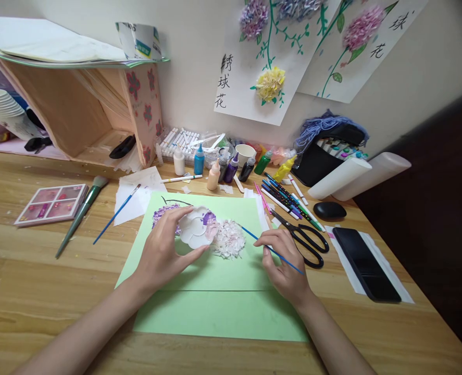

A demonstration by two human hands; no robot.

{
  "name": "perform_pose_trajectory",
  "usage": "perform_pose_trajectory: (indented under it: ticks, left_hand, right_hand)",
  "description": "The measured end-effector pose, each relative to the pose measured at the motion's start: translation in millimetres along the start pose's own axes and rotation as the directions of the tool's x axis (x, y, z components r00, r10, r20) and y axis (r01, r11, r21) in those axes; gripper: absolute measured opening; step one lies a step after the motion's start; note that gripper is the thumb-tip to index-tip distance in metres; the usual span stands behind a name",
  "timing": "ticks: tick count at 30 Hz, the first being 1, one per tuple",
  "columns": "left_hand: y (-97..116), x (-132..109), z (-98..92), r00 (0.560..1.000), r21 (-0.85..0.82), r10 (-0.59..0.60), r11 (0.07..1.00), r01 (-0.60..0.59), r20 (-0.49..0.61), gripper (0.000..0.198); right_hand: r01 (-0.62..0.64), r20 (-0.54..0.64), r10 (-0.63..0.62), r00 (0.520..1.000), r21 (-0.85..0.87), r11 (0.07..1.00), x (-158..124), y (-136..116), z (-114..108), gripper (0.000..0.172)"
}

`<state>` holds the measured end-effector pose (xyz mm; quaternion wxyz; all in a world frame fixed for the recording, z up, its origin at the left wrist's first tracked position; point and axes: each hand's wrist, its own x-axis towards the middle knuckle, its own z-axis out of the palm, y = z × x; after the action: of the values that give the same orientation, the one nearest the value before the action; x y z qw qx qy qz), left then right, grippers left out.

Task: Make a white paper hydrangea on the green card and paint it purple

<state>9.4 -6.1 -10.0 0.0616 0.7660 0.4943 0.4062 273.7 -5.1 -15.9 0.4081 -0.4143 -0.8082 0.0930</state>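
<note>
My left hand (164,245) grips a small white flower-shaped paint palette (194,229) by its edges, tilted above the paper. Purple and pale pink paint lie in its wells. Between the fingers of my right hand (283,260) is a thin blue paintbrush (279,255), its tip at the right edge of a white, pink-tinged paper flower (231,240). A purple paper flower (164,213) shows partly behind my left hand and the palette. Both flowers are on a light green sheet (223,312), which has a crease across it.
Black scissors (304,234), pens (283,198) and a phone (365,263) lie at the right. Paint bottles (213,174) stand behind the sheet. Another blue paintbrush (117,213), a large green brush (80,219) and a pink box (51,204) are at the left.
</note>
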Motion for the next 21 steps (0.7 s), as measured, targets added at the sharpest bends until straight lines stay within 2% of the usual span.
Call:
perform_pose_trajectory:
  ticks: [4,7,10,12,14,16,21]
  left_hand:
    - [-0.6,-0.1,0.0,1.0,0.001,0.0,1.0,0.0,0.0,0.064]
    - [-1.1,-0.2,1.0,1.0,-0.003,0.001,1.0,-0.001,0.002,0.065]
    - [-1.2,-1.0,2.4,1.0,-0.004,-0.003,1.0,0.003,0.012,0.066]
    - [-1.2,-1.7,3.6,1.0,-0.006,-0.003,1.0,0.003,0.024,0.066]
    - [-1.1,-2.0,4.6,0.999,-0.011,0.003,1.0,-0.002,0.035,0.067]
    - [-0.5,-2.0,5.3,0.999,-0.018,0.012,1.0,-0.011,0.044,0.067]
    - [1.7,-2.1,4.4,0.998,-0.023,0.033,0.999,-0.031,0.056,0.067]
  right_hand:
    - [0.021,-0.048,-0.021,0.999,-0.004,1.0,-1.5,0.1,-3.5,0.019]
    - [-0.003,-0.083,0.009,0.997,0.071,0.997,-4.9,-1.2,-4.1,0.02]
    - [-0.093,-0.13,0.137,0.982,0.301,0.949,-8.9,-5.3,0.0,0.023]
    - [-0.138,-0.138,0.229,0.963,0.476,0.869,-11.0,-9.1,4.2,0.027]
    - [-0.164,-0.112,0.272,0.956,0.566,0.808,-12.4,-12.7,7.7,0.029]
    - [-0.185,-0.066,0.265,0.962,0.557,0.81,-13.1,-15.3,9.5,0.028]
    - [-0.182,0.016,0.193,0.981,0.411,0.893,-13.2,-16.5,6.9,0.024]
